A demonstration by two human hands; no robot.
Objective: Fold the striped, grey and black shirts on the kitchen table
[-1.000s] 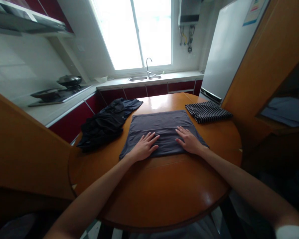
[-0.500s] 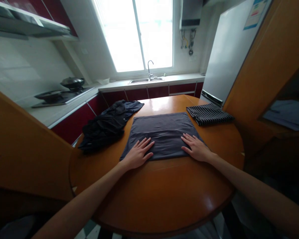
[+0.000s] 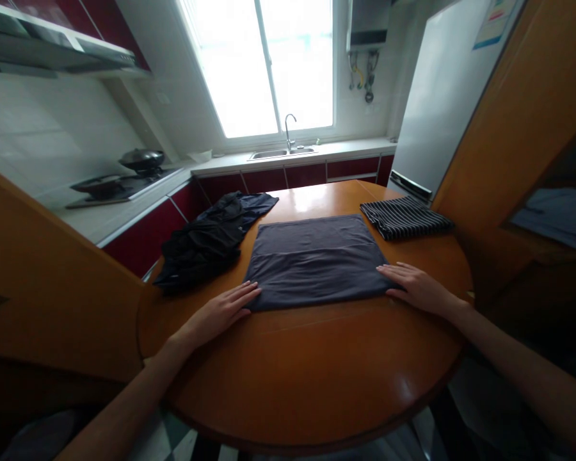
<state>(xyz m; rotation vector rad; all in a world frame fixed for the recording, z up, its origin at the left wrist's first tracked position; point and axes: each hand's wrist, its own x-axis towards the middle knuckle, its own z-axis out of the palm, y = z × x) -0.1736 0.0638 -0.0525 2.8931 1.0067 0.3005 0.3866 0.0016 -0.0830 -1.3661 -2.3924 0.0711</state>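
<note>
A dark grey cloth garment (image 3: pixel 317 262), folded into a flat rectangle, lies on the round wooden table (image 3: pixel 307 371). Low wrinkles run across its middle. My left hand (image 3: pixel 225 312) rests at its near left corner, fingers stretched out and fingertips on the cloth. At the right edge, near the front corner, my right hand (image 3: pixel 415 286) lies with extended fingers, their tips touching the fabric. Neither hand grips anything. What kind of garment it is, I cannot tell.
Rumpled dark clothes (image 3: pixel 204 246) lie at the table's left. A folded black-and-white striped cloth (image 3: pixel 406 218) sits at the back right. Beyond the table are a counter with a sink (image 3: pixel 281 153), a stove with pans (image 3: pixel 141 160) and a fridge (image 3: pixel 441 102).
Both hands have slid outward from the top of the grey garment to its side edges, the left one leftward and the right one rightward. The garment remains flat.
</note>
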